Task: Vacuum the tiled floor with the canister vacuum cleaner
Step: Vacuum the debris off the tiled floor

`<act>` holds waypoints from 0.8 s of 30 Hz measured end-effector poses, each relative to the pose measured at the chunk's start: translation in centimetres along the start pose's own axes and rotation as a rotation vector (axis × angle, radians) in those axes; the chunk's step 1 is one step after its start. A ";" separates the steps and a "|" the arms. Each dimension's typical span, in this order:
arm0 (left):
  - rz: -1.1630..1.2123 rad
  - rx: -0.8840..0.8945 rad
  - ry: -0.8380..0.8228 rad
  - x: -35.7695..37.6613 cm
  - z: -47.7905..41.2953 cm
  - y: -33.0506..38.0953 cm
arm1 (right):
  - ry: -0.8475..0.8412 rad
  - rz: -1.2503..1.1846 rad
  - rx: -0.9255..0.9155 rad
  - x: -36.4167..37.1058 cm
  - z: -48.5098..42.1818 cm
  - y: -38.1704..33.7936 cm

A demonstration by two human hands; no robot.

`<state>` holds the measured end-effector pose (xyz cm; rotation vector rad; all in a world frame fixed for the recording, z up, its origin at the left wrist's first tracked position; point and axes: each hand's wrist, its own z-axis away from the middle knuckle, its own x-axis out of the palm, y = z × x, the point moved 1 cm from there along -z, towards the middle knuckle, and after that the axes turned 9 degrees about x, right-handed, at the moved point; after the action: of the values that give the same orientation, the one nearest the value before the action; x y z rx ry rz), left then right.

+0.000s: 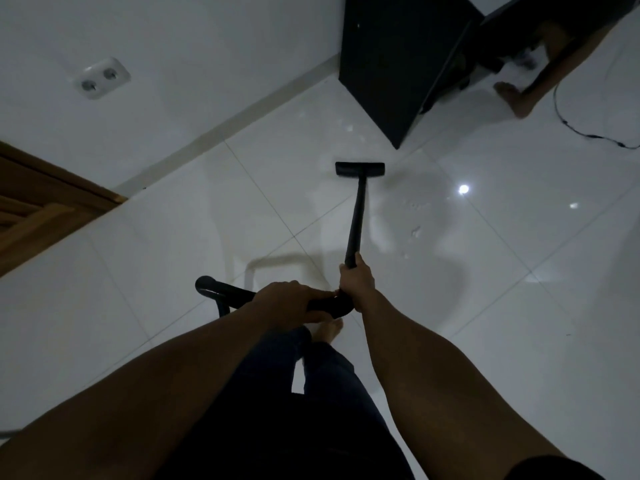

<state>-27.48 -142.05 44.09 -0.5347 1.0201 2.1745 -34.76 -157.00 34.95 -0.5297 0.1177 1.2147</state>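
A black vacuum wand (356, 216) slants down to a flat black floor nozzle (359, 169) that rests on the glossy white tiled floor (485, 271). My right hand (356, 280) grips the wand's lower end, fingers curled round it. My left hand (287, 301) grips the curved black handle and hose end (221, 289) just behind it. The canister itself is not in sight. My bare feet (329, 329) and dark trousers show below the hands.
A black cabinet (398, 64) stands just beyond the nozzle against the white wall. Another person's bare leg and foot (516, 98) are at the top right, beside a black cable (588, 135) lying on the floor. A wooden door frame (41, 202) is at the left, a double socket (102, 77) above it.
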 end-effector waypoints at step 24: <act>0.046 -0.049 -0.040 -0.9 -8.1 -0.7 | -0.069 0.038 0.010 -1.2 -8.6 -2.0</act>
<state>-25.72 -148.50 39.31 -0.4926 0.9687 2.2465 -31.73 -162.34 28.55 -0.4780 0.0751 1.2681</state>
